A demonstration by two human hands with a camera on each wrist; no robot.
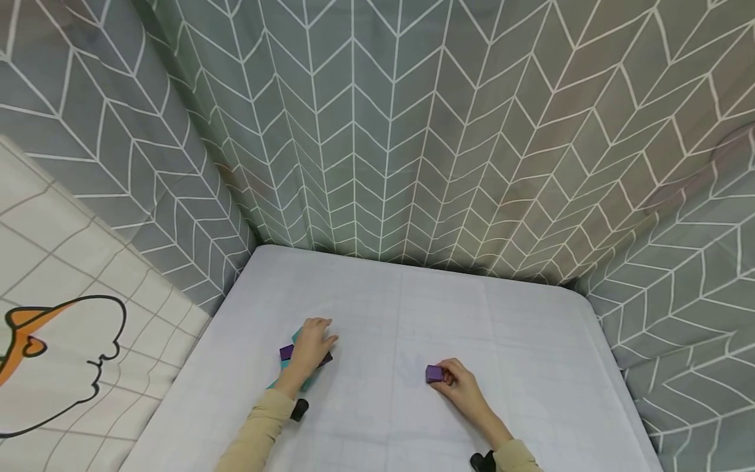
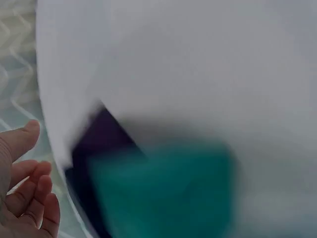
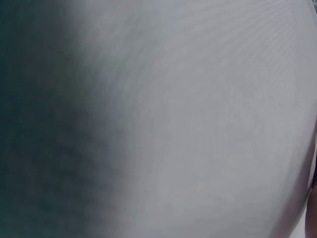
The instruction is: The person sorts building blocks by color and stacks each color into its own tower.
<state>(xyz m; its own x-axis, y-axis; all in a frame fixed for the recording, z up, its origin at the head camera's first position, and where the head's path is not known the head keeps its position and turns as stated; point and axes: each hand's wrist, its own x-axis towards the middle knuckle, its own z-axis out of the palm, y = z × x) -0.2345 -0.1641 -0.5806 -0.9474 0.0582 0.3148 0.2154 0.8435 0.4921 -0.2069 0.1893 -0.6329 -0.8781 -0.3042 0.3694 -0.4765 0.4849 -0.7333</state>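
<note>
In the head view, my right hand (image 1: 464, 388) pinches a purple cube-shaped block (image 1: 434, 373) between thumb and fingers, over the right half of the white table. My left hand (image 1: 310, 351) is above a loose group of teal and purple blocks on the left. A purple block (image 1: 286, 353) shows left of that hand, and a teal block (image 1: 297, 335) peeks out beyond it; the hand and wrist hide parts of the group. The left wrist view shows relaxed fingers with nothing in them, beside a blurred teal block (image 2: 166, 193) overlapping a dark purple block (image 2: 106, 131).
A white cloth (image 1: 377, 314) covers the table, whose rounded far edge meets a grey chevron curtain (image 1: 377, 131). More curtain hangs at both sides, with a white grid-patterned sheet (image 1: 147, 328) at left. The right wrist view is mostly cloth and a dark blur.
</note>
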